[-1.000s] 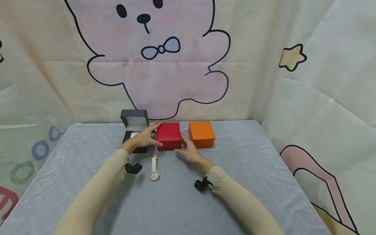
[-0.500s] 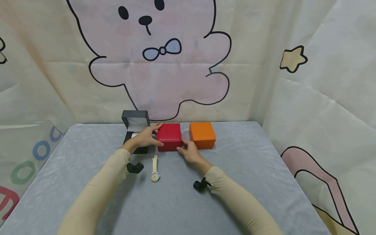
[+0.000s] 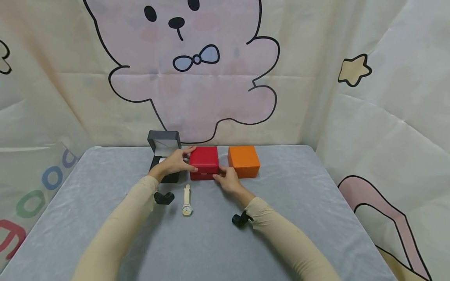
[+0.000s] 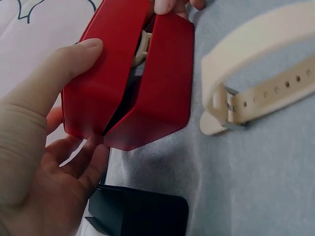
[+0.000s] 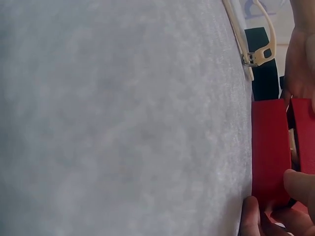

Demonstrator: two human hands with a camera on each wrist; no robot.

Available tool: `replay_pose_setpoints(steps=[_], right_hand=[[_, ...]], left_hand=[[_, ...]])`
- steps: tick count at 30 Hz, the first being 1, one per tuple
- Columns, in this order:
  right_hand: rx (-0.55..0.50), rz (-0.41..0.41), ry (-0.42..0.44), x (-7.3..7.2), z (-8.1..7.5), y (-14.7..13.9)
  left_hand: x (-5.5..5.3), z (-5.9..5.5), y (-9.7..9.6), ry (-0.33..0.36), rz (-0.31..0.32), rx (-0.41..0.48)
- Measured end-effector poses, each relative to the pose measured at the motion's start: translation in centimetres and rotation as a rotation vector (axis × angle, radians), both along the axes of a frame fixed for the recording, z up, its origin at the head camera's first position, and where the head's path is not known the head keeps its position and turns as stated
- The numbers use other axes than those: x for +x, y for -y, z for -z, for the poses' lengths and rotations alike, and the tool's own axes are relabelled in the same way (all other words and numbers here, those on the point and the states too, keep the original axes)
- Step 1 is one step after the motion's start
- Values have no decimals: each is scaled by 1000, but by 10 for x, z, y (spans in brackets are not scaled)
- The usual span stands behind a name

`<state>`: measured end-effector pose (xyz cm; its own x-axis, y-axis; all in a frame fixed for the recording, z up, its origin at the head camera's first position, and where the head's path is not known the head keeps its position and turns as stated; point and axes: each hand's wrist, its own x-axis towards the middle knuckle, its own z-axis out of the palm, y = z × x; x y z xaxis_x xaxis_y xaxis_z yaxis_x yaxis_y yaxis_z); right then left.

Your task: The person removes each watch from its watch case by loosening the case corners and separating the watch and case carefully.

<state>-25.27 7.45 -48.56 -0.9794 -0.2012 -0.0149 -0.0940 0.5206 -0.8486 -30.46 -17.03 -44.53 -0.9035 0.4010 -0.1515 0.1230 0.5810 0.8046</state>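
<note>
A red watch box (image 3: 204,156) stands at the back middle of the table, its lid raised a little from the base. My left hand (image 3: 172,162) grips the lid (image 4: 110,73), thumb on the front and fingers behind. Through the gap in the left wrist view, a cream band (image 4: 142,50) shows inside. My right hand (image 3: 229,181) holds the base (image 5: 270,152) at its right end, thumb on the front face, fingers partly hidden. Nearer me, a watch with a cream strap (image 3: 187,201) lies on the table, dial toward me.
Left of the red box, a black box (image 3: 164,136) stands with its lid up, partly behind my left hand. A closed orange box (image 3: 243,160) sits to the right. Grey cloth (image 3: 197,249) covers the table; a printed curtain (image 3: 302,97) hangs behind.
The red box's lid has come up slightly from its base under my left hand. My right hand has shifted a little toward the base's front corner.
</note>
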Motion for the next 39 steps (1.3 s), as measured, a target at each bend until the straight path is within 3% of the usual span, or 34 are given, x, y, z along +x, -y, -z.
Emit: replay_pose_setpoints(steps=[24,39], right_hand=[[16,4,-23,-1,-4,-1],[-45,-14,-24,-1,-6,0]], left_hand=[[-2,3,1,42,-84,94],[-6,6,1,105,-145,150]])
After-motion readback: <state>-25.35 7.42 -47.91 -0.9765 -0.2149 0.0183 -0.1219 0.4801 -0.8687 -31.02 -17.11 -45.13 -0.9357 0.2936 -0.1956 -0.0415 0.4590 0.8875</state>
